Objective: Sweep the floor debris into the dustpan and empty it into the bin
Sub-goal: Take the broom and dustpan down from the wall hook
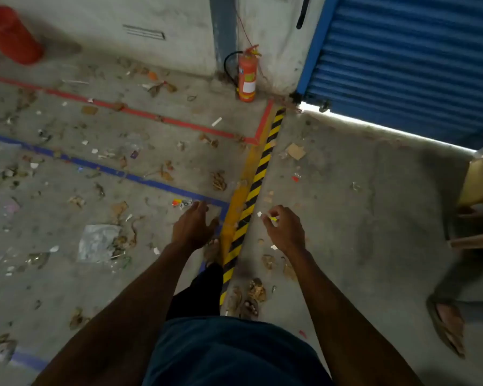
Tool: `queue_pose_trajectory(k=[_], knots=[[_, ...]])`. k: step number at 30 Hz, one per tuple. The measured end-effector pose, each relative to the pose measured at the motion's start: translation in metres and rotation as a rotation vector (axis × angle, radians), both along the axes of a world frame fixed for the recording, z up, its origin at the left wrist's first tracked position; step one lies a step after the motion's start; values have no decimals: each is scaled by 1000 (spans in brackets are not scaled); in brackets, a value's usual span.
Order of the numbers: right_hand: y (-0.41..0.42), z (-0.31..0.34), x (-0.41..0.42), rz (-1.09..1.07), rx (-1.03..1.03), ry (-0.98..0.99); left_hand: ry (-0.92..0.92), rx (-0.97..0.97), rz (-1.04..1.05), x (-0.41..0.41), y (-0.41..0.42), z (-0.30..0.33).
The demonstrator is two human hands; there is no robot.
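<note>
Debris point(218, 181): dry leaves, paper scraps and plastic wrap scattered over the concrete floor point(346, 218), thickest left of the yellow-black hazard stripe point(258, 176).
Stripe axis: runs from near the feet up toward the fire extinguisher point(246, 76).
Left hand point(193, 227): fingers relaxed, holding nothing, above litter.
Right hand point(286, 229): fingers curled, pinching a small yellow scrap point(273, 218).
Red bin point(10, 34): far left corner, well apart from both hands.
</note>
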State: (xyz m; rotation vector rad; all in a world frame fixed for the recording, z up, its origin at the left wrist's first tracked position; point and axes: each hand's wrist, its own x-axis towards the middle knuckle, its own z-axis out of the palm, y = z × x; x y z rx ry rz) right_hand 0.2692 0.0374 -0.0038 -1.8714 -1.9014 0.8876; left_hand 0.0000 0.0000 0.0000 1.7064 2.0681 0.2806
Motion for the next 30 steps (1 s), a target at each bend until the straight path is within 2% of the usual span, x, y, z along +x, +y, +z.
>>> queue_pose_trajectory(k=[9, 18, 26, 30], knots=[[144, -14, -49, -74, 14, -52, -30, -33, -80, -68, 161, -11], [285, 8, -103, -154, 19, -35, -112, -102, -134, -133, 314, -6], [400, 6, -122, -132, 10, -44, -170, -132, -122, -143, 415, -11], [474, -3, -123, -110, 16, -32, -185, -149, -97, -142, 491, -15]])
